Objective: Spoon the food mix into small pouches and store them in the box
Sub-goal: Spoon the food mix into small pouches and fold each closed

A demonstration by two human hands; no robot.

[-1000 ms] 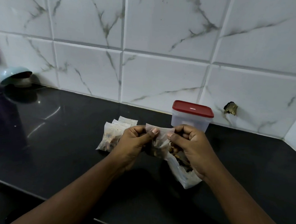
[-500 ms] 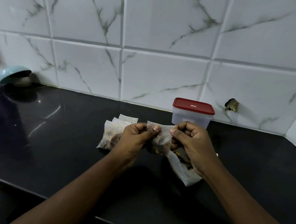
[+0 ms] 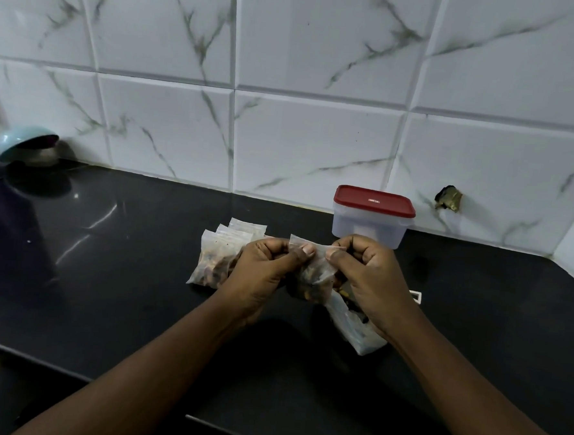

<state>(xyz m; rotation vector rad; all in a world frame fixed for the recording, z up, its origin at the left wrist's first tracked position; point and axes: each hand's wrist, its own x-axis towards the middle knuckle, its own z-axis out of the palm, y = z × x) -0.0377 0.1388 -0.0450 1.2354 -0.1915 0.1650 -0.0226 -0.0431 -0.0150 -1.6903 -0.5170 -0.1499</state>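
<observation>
While left hand (image 3: 262, 271) and right hand (image 3: 374, 278) are pinching the top edge of the small pouch (image 3: 315, 274) above the counter (image 3: 134, 275) | risk: uneven pressing may be leaving a gap, mix spilling | red-lidded box (image 3: 371, 222) is standing closed behind

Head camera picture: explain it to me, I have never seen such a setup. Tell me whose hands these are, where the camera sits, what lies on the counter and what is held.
No machine here: a person works bare-handed, and the single camera is worn on their head, looking forward and down. The left hand and right hand both pinch the top edge of a small clear plastic pouch of food mix, over the glossy black counter. Left of it lies a pile of filled small clear pouches. Under the right hand lies a larger clear plastic bag holding mix. Behind stands a translucent plastic box, its red lid on, against white marbled wall tiles. Far left rests a tipped pale-blue bowl.
</observation>
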